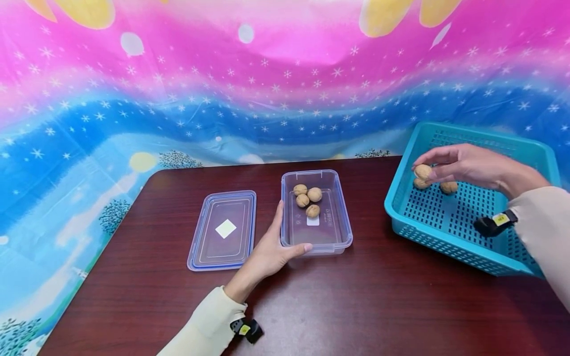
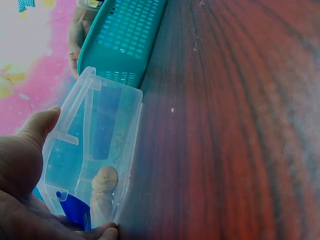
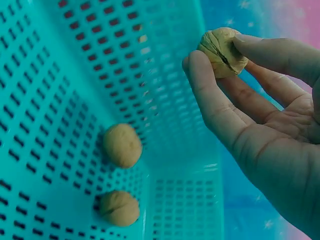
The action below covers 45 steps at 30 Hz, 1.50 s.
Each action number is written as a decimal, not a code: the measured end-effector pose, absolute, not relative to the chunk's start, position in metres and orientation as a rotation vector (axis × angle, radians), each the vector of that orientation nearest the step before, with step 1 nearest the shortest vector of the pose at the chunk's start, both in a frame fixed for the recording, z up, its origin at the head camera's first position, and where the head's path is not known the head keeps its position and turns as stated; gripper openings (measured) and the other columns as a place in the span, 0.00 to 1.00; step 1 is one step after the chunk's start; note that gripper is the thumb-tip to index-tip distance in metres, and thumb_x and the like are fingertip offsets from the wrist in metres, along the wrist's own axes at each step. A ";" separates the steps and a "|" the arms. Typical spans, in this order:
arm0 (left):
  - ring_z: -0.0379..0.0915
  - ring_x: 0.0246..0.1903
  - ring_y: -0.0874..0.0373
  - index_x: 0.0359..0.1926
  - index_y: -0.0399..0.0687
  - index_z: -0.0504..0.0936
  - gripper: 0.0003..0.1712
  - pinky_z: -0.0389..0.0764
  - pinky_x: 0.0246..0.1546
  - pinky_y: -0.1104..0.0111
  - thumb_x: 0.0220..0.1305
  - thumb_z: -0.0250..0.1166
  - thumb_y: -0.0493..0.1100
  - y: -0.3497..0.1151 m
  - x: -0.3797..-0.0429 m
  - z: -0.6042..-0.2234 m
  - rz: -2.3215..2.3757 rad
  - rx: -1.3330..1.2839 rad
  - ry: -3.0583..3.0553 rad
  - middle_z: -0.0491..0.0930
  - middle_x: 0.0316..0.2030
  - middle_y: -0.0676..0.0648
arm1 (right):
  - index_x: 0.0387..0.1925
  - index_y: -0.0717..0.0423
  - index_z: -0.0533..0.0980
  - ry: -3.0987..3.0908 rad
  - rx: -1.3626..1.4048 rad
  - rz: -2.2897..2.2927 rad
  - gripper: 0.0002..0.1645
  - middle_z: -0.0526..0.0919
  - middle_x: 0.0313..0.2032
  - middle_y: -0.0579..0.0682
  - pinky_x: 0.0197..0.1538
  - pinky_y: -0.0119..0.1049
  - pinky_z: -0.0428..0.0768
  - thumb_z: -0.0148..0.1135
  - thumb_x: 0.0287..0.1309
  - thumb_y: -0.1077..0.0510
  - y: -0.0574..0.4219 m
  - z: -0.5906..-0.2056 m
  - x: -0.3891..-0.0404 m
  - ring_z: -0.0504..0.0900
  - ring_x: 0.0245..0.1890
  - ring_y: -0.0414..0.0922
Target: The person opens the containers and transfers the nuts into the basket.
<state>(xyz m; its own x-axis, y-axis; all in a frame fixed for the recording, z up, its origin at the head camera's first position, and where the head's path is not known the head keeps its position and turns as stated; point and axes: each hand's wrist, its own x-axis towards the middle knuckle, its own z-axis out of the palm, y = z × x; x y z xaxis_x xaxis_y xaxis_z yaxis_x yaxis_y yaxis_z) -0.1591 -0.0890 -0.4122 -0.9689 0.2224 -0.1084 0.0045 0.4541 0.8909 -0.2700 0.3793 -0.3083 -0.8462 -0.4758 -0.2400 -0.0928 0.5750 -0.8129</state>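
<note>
Over the teal basket (image 1: 463,247), my right hand (image 1: 474,165) pinches a walnut (image 3: 222,51) between thumb and fingertips. Two more walnuts (image 3: 123,145) lie on the basket floor beneath it. My left hand (image 1: 271,249) grips the near left corner of a clear plastic container (image 1: 327,235), its thumb over the near rim and its fingers along the left side. Several walnuts (image 1: 313,211) sit inside toward the container's far end. In the left wrist view the container wall (image 2: 75,145) shows between thumb and fingers, with walnuts (image 2: 107,176) seen through it.
A clear lid with a blue seal (image 1: 222,252) lies flat on the dark wooden table (image 1: 147,257), left of the container. Behind the table hangs a pink and blue printed cloth (image 1: 285,99). The basket stands at the right, its rim raised above the tabletop.
</note>
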 end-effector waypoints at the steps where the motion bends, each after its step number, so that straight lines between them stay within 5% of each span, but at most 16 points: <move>1: 0.52 0.80 0.47 0.85 0.71 0.35 0.72 0.57 0.78 0.45 0.57 0.80 0.57 -0.089 -0.159 -0.412 1.531 0.199 2.491 0.49 0.84 0.45 | 0.65 0.42 0.76 2.362 -0.445 -1.195 0.20 0.85 0.53 0.38 0.51 0.38 0.85 0.56 0.78 0.60 0.382 -0.310 -0.271 0.84 0.53 0.40; 8: 0.51 0.80 0.48 0.85 0.73 0.35 0.71 0.57 0.79 0.46 0.58 0.80 0.57 -0.089 -0.159 -0.411 1.529 0.178 2.488 0.48 0.84 0.46 | 0.60 0.35 0.77 2.261 -0.436 -1.225 0.20 0.81 0.52 0.44 0.49 0.44 0.87 0.55 0.77 0.62 0.393 -0.325 -0.279 0.85 0.51 0.42; 14: 0.52 0.80 0.46 0.84 0.77 0.34 0.71 0.57 0.79 0.46 0.58 0.80 0.57 -0.088 -0.160 -0.411 1.516 0.174 2.497 0.50 0.83 0.44 | 0.62 0.48 0.77 2.203 -0.372 -1.269 0.20 0.80 0.53 0.46 0.55 0.37 0.86 0.56 0.75 0.67 0.392 -0.338 -0.283 0.87 0.52 0.41; 25: 0.51 0.80 0.46 0.84 0.75 0.34 0.71 0.57 0.79 0.45 0.58 0.79 0.57 -0.089 -0.159 -0.411 1.518 0.183 2.496 0.49 0.84 0.45 | 0.65 0.70 0.68 2.252 -0.240 -1.239 0.26 0.80 0.52 0.52 0.56 0.42 0.87 0.62 0.69 0.68 0.378 -0.351 -0.282 0.86 0.51 0.44; 31: 0.51 0.80 0.46 0.85 0.71 0.35 0.71 0.57 0.79 0.45 0.58 0.80 0.58 -0.089 -0.159 -0.411 1.521 0.185 2.495 0.48 0.84 0.45 | 0.66 0.71 0.69 2.311 -0.218 -1.187 0.31 0.80 0.55 0.55 0.54 0.44 0.87 0.68 0.65 0.66 0.374 -0.355 -0.281 0.86 0.49 0.41; 45: 0.50 0.81 0.47 0.85 0.72 0.35 0.71 0.56 0.79 0.45 0.57 0.80 0.58 -0.089 -0.160 -0.412 1.520 0.179 2.493 0.48 0.84 0.45 | 0.67 0.73 0.67 2.345 -0.201 -1.146 0.30 0.82 0.54 0.61 0.52 0.46 0.88 0.64 0.69 0.65 0.370 -0.363 -0.278 0.89 0.47 0.49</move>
<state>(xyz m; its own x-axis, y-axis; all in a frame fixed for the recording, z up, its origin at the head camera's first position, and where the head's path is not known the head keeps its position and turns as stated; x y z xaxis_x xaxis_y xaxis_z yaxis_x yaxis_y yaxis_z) -0.1595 -0.0891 -0.4120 -0.9694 0.2146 -0.1196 -0.0080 0.4590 0.8884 -0.2780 0.3696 -0.3631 -0.8548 -0.3475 -0.3853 0.0906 0.6312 -0.7703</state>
